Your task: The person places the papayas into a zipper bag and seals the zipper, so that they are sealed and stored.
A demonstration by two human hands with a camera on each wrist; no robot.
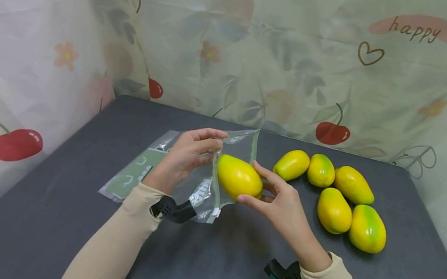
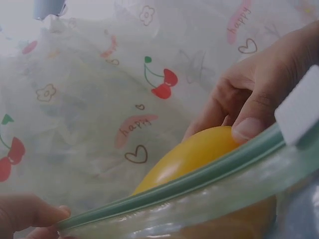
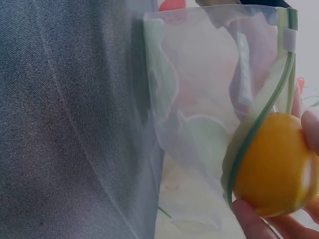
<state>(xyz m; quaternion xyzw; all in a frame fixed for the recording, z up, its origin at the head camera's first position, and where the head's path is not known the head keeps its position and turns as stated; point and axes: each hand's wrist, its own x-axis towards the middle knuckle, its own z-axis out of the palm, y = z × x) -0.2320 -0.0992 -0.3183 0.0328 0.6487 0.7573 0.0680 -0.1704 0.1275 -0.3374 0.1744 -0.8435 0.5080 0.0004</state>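
A yellow mango (image 1: 239, 178) with a green tinge is held between the thumb and fingers of my right hand (image 1: 281, 200). Its front end sits inside the open mouth of a clear zip bag (image 1: 233, 148). My left hand (image 1: 188, 153) pinches the bag's green zip edge (image 2: 164, 191), which the left wrist view shows running across the mango. A white slider (image 1: 216, 212) sits at the near end of that edge. In the right wrist view the mango (image 3: 274, 164) bulges out past the bag's opening, with fingertips of my right hand around it.
Several more mangoes lie grouped on the right of the dark table (image 1: 202, 273), among them a green-topped mango (image 1: 368, 229) nearest me. The bag's green printed panel (image 1: 129, 178) lies towards the left. A patterned curtain (image 1: 263, 53) stands behind the table.
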